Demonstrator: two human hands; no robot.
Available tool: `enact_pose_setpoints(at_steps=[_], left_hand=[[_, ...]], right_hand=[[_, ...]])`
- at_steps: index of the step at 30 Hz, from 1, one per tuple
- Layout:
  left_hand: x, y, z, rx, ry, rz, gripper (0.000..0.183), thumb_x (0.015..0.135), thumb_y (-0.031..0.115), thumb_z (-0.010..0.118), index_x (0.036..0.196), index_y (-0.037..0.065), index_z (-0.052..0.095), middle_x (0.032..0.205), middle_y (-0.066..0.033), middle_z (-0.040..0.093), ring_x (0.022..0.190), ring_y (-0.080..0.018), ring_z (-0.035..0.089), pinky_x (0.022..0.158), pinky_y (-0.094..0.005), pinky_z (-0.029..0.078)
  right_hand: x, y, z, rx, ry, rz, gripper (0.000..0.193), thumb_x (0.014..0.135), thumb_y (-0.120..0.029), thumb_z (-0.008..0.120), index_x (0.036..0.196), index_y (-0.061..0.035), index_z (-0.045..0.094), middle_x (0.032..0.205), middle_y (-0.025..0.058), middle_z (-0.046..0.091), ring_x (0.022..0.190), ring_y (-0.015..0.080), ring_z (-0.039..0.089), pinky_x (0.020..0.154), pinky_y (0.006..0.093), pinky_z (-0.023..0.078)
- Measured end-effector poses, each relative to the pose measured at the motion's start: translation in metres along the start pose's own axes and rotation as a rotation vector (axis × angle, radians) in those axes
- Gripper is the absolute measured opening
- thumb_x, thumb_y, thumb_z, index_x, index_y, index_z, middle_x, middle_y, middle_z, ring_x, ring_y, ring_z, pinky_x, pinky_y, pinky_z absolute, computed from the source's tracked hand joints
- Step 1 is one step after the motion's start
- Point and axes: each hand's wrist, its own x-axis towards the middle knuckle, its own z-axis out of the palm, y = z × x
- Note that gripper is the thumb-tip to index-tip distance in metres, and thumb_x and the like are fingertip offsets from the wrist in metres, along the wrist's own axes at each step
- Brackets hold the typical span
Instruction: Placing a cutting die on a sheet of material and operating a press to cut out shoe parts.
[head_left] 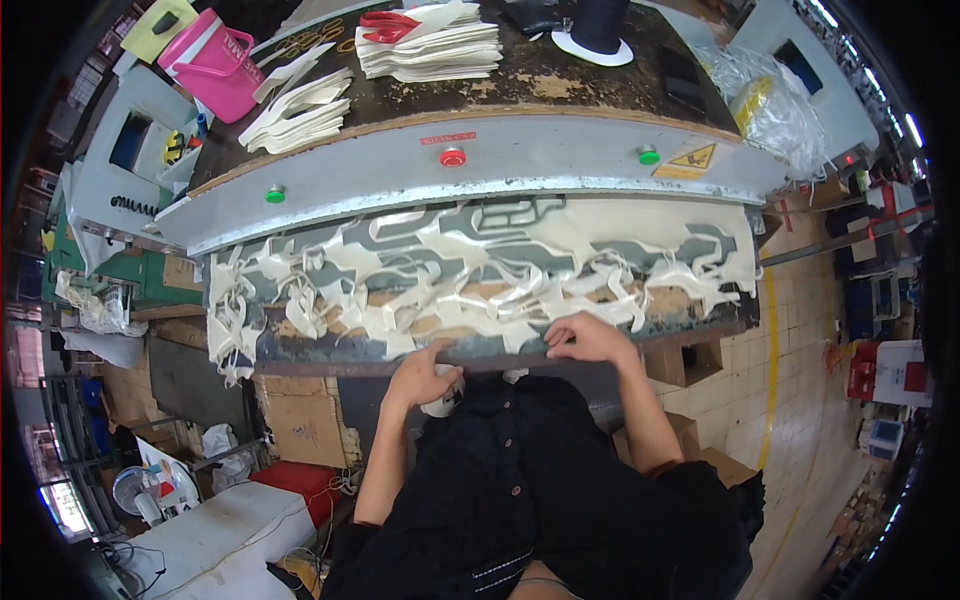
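A cream sheet [650,218], cut through with many curved openings, lies across the worn green bed [330,347] of a machine. Its near part breaks into thin, tangled strips. My left hand [418,376] rests at the bed's front edge, thumb apart from the fingers, gripping nothing visible. Just under it is a round whitish object [444,398], partly hidden. To the right, my right hand [592,338] lies over the front edge beside a hanging tongue of the sheet. Its fingers are bent and drawn together; whatever is between them cannot be made out.
A grey beam with a red button [452,157] and green buttons [648,154] spans behind the sheet. Above it, a worn tabletop carries stacked cream cut pieces [430,55], red-handled scissors [388,26] and a black cone-shaped spool [600,25]. A pink bucket [215,70] stands far left; cardboard boxes [690,362] lie right.
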Motion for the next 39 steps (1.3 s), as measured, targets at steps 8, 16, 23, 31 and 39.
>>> enact_pose_setpoints(at_steps=[8,16,23,31,39], left_hand=[[0.086,-0.001,0.021,-0.136,0.212,-0.118,0.061,0.092,0.036,0.08,0.144,0.008,0.063,0.129,-0.0258,0.073,0.119,-0.0457,0.07,0.101,-0.0481,0.056],[0.099,-0.033,0.076,-0.323,0.178,-0.272,0.063,0.093,0.033,0.083,0.148,0.011,0.061,0.116,-0.0227,0.077,0.1,-0.0318,0.075,0.09,-0.0395,0.057],[0.084,-0.041,0.069,-0.323,0.223,-0.152,0.051,0.097,0.027,0.079,0.141,0.005,0.066,0.121,-0.0197,0.076,0.103,-0.0269,0.074,0.09,-0.0383,0.057],[0.044,-0.068,0.03,-1.606,0.412,-0.515,0.036,0.106,0.034,0.05,0.122,0.006,0.065,0.112,-0.0119,0.073,0.103,-0.0261,0.071,0.087,-0.0434,0.06],[0.02,-0.058,-0.045,-0.863,0.337,0.019,0.086,0.087,-0.009,0.066,0.163,0.01,0.03,0.128,-0.0155,0.068,0.119,-0.0298,0.067,0.102,-0.0415,0.055]], right_hand=[[0.14,0.023,-0.123,-0.573,0.67,-0.218,0.051,0.081,-0.013,0.088,0.128,-0.0078,0.071,0.13,0.012,0.065,0.126,0.0362,0.059,0.106,0.0463,0.048],[0.135,-0.023,-0.123,-0.413,0.436,-0.352,0.055,0.076,-0.028,0.094,0.124,-0.0101,0.072,0.105,0.0109,0.059,0.112,0.0329,0.058,0.109,0.0473,0.04],[0.097,-0.018,-0.08,-0.417,0.87,-0.365,0.055,0.074,-0.027,0.096,0.121,-0.0097,0.073,0.116,0.0094,0.066,0.111,0.0309,0.062,0.107,0.0472,0.043],[0.057,0.06,-0.009,-0.485,1.085,0.026,0.045,0.08,-0.01,0.091,0.119,-0.0003,0.07,0.121,0.0202,0.07,0.111,0.0399,0.069,0.099,0.0424,0.054],[0.063,0.001,0.017,-0.263,0.959,0.308,0.019,0.093,-0.015,0.084,0.1,0.0006,0.077,0.125,0.0217,0.073,0.102,0.0356,0.076,0.087,0.0425,0.059]])
